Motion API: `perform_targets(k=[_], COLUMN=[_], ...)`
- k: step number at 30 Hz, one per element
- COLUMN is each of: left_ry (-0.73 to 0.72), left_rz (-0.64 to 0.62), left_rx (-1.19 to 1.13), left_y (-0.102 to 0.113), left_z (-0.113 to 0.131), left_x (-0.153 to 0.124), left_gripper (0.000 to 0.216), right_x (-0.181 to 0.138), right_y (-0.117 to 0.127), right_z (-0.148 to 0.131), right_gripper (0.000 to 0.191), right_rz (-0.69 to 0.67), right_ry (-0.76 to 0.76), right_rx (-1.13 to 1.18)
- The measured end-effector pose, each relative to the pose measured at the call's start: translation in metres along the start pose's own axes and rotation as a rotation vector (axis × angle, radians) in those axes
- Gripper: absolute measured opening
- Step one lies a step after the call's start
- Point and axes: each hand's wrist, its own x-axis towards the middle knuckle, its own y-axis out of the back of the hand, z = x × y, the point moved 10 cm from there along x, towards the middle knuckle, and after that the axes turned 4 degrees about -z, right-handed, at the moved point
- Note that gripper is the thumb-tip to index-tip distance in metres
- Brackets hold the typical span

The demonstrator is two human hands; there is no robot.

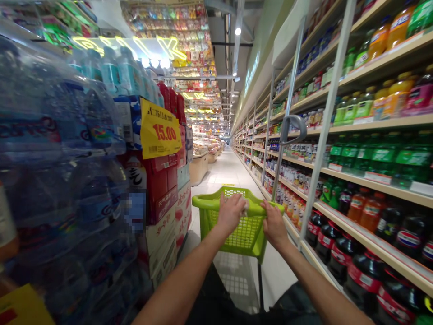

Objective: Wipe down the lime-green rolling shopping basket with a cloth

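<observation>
A lime-green shopping cart basket (211, 212) is straight ahead of me in a supermarket aisle. My left hand (230, 211) is closed over the basket's near rim, with a bit of white paper or cloth under its fingers. My right hand (273, 223) is closed on the same rim just to the right. Both forearms reach forward from the bottom of the view. The basket's inside shows nothing I can make out.
Shrink-wrapped packs of bottled water (57, 180) and red cartons with a yellow 15.00 price sign (158, 128) are stacked close on the left. Shelves of bottled soft drinks (372, 158) line the right. A grey ladder rail (291, 131) leans on those shelves. The tiled aisle (230, 171) runs ahead.
</observation>
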Motion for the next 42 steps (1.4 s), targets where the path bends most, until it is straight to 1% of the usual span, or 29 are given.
perform_targets(k=[2, 3, 4, 5, 6, 10, 11, 12, 13, 14, 17, 18, 19, 20, 21, 24, 25, 26, 27, 28, 31, 32, 33, 34, 35, 39, 40, 41, 42], left_ry=[0.180, 0.262, 0.312, 0.324, 0.298, 0.028, -0.026, -0.057, -0.059, -0.029, 0.187, 0.251, 0.286, 0.283, 0.239, -0.002, -0.055, -0.084, -0.080, -0.044, 0.173, 0.236, 0.273, 0.275, 0.246, 0.016, -0.023, -0.040, -0.028], left_rz=[0.034, 0.051, 0.060, 0.057, 0.045, -0.005, -0.008, -0.009, -0.009, -0.004, 0.038, 0.055, 0.066, 0.069, 0.064, 0.027, 0.019, 0.011, 0.008, 0.011, 0.043, 0.052, 0.059, 0.060, 0.057, 0.020, 0.009, 0.001, -0.004], left_rx=[0.027, 0.045, 0.058, 0.064, 0.060, 0.013, 0.008, 0.004, -0.001, -0.004, 0.027, 0.047, 0.063, 0.069, 0.066, 0.032, 0.023, 0.016, 0.012, 0.013, 0.047, 0.060, 0.069, 0.071, 0.066, 0.029, 0.026, 0.027, 0.031], left_y=[0.019, 0.027, 0.031, 0.031, 0.027, -0.006, -0.011, -0.013, -0.011, -0.007, 0.017, 0.024, 0.028, 0.028, 0.024, 0.001, -0.005, -0.008, -0.008, -0.004, 0.019, 0.026, 0.030, 0.030, 0.027, -0.001, -0.005, -0.006, -0.003], left_z=[-0.047, -0.065, -0.074, -0.074, -0.064, 0.017, 0.030, 0.035, 0.032, 0.019, -0.041, -0.056, -0.062, -0.060, -0.048, 0.010, 0.024, 0.030, 0.027, 0.015, -0.043, -0.059, -0.067, -0.066, -0.058, 0.007, 0.015, 0.015, 0.007], left_x=[-0.011, -0.015, -0.017, -0.016, -0.012, 0.013, 0.016, 0.016, 0.015, 0.012, -0.005, -0.011, -0.014, -0.015, -0.013, -0.003, -0.001, -0.001, -0.002, -0.005, -0.019, -0.023, -0.025, -0.025, -0.021, 0.003, 0.006, 0.006, 0.005], left_gripper=[0.025, 0.024, 0.023, 0.022, 0.021, 0.017, 0.016, 0.016, 0.016, 0.018, 0.022, 0.022, 0.022, 0.022, 0.022, 0.021, 0.020, 0.020, 0.021, 0.022, 0.027, 0.027, 0.027, 0.026, 0.026, 0.022, 0.022, 0.022, 0.023], right_x=[0.001, 0.001, 0.001, 0.001, 0.001, 0.000, -0.001, -0.001, -0.001, -0.002, -0.002, -0.001, -0.001, -0.001, -0.001, -0.002, -0.002, -0.003, -0.003, -0.003, -0.002, 0.000, 0.002, 0.004, 0.006, 0.011, 0.010, 0.009, 0.008], right_y=[0.000, 0.000, 0.000, 0.000, -0.001, -0.003, -0.003, -0.003, -0.003, -0.003, -0.003, -0.003, -0.003, -0.003, -0.002, -0.003, -0.003, -0.003, -0.003, -0.003, -0.001, -0.001, -0.001, -0.001, -0.003, -0.009, -0.009, -0.009, -0.008], right_z=[-0.001, -0.002, -0.004, -0.005, -0.006, -0.008, -0.008, -0.006, -0.005, -0.004, -0.003, -0.004, -0.005, -0.006, -0.007, -0.009, -0.009, -0.007, -0.005, -0.003, 0.001, 0.001, 0.000, -0.002, -0.005, -0.014, -0.013, -0.011, -0.008], right_gripper=[0.071, 0.072, 0.072, 0.072, 0.071, 0.072, 0.072, 0.072, 0.072, 0.073, 0.073, 0.072, 0.071, 0.070, 0.069, 0.069, 0.069, 0.070, 0.070, 0.070, 0.069, 0.068, 0.068, 0.068, 0.067, 0.069, 0.070, 0.071, 0.071], right_rz=[0.009, 0.020, 0.032, 0.043, 0.049, 0.030, 0.023, 0.018, 0.014, 0.012, 0.019, 0.027, 0.037, 0.047, 0.055, 0.040, 0.027, 0.014, 0.003, -0.004, 0.001, 0.010, 0.018, 0.021, 0.016, -0.031, -0.037, -0.042, -0.046], right_ry=[-0.015, -0.026, -0.039, -0.051, -0.060, -0.023, -0.006, 0.007, 0.015, 0.017, 0.005, -0.008, -0.024, -0.040, -0.052, -0.028, -0.009, 0.007, 0.018, 0.023, 0.002, -0.021, -0.049, -0.076, -0.093, -0.072, -0.058, -0.044, -0.031], right_rx=[0.010, 0.013, 0.014, 0.015, 0.016, 0.020, 0.016, 0.012, 0.007, 0.004, 0.001, -0.001, -0.004, -0.008, -0.013, -0.032, -0.038, -0.044, -0.048, -0.051, -0.054, -0.055, -0.052, -0.045, -0.033, 0.002, -0.005, -0.015, -0.024])
